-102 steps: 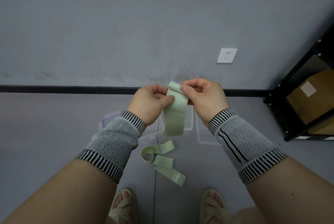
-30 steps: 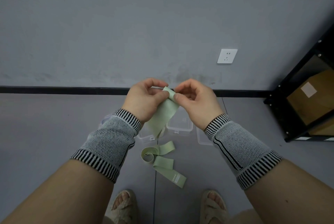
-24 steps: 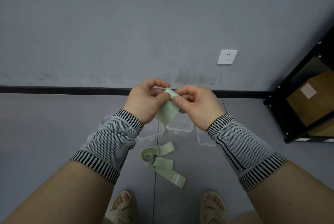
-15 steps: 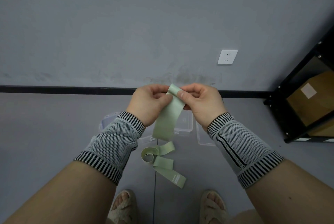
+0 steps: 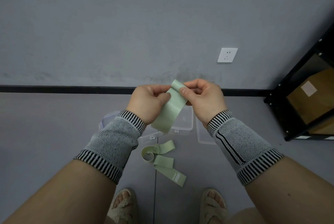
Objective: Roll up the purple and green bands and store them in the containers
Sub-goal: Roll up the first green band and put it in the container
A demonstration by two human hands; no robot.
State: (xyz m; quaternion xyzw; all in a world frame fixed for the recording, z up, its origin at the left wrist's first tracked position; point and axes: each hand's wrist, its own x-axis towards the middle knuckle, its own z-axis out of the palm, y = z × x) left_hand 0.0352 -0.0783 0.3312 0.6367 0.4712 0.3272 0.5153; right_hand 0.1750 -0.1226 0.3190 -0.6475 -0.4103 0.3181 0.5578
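A pale green band (image 5: 169, 109) hangs between my hands above the floor, its top end curled over. My left hand (image 5: 147, 102) pinches its left edge near the top. My right hand (image 5: 204, 99) pinches the curled top end with thumb and forefinger. Another green band (image 5: 162, 160) lies loosely coiled on the floor below, near my feet. Clear plastic containers (image 5: 182, 122) sit on the floor behind the hanging band, partly hidden by my hands. No purple band is visible.
A clear lid (image 5: 204, 133) lies flat to the right of the containers. A black metal shelf (image 5: 307, 97) holding a cardboard box stands at the right. The grey wall with a white socket (image 5: 227, 55) and black skirting runs behind.
The band, briefly bunched short between my fingers, hangs down longer again. My hands have shifted slightly up and right, still pinching its top end.
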